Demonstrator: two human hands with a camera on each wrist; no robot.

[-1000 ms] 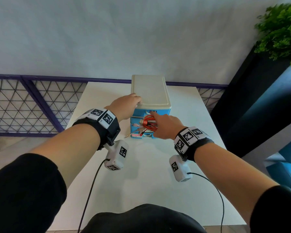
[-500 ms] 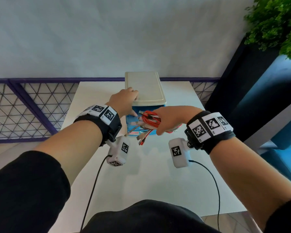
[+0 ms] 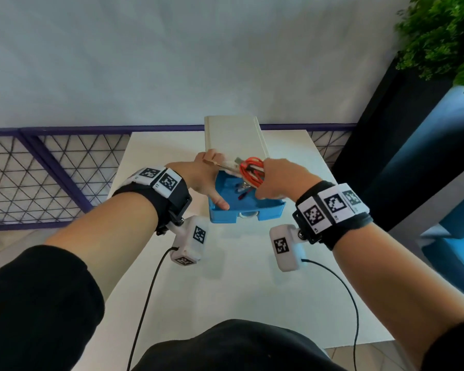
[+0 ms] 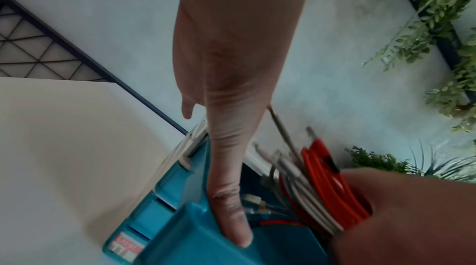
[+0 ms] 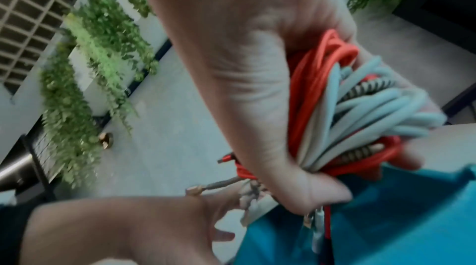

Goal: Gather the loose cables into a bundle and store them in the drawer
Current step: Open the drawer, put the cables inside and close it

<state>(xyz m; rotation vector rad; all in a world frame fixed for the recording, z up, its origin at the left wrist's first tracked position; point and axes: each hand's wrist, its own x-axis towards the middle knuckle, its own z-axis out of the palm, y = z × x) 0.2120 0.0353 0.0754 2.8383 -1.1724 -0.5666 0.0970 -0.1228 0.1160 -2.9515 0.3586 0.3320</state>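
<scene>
While the right hand (image 3: 281, 180) curls its fingers and thumb tightly round a bundle (image 3: 251, 171) of cables, the coil hangs just above the open drawer (image 3: 268, 208). The bundle is a thick skein of looped cords: bright orange-red ones on the outside, pale grey-white ones packed in the middle, and a dark braided one threaded among them. From the right wrist view the loops bulge out of the fist, and the thumb presses across them. Several loose plug ends stick out of the coil toward the left hand (image 3: 202, 180), and a few dangle down inside the drawer, where a red plug shows against the blue floor.

That left hand lies along the drawer's left wall, its thumb (image 4: 231, 214) stretched straight down the inner side to the front corner. Its fingers reach toward the cabinet (image 3: 233, 137) and are mostly hidden, so whether they curl round the wall cannot be told.

Blue plastic with a recessed front handle, the drawer is pulled well out of the small cabinet, which has a cream top. It stands at the far end of a white table (image 3: 225, 290). Behind are a pale wall, a purple mesh railing on the left and green foliage (image 3: 445, 36) on the upper right.
</scene>
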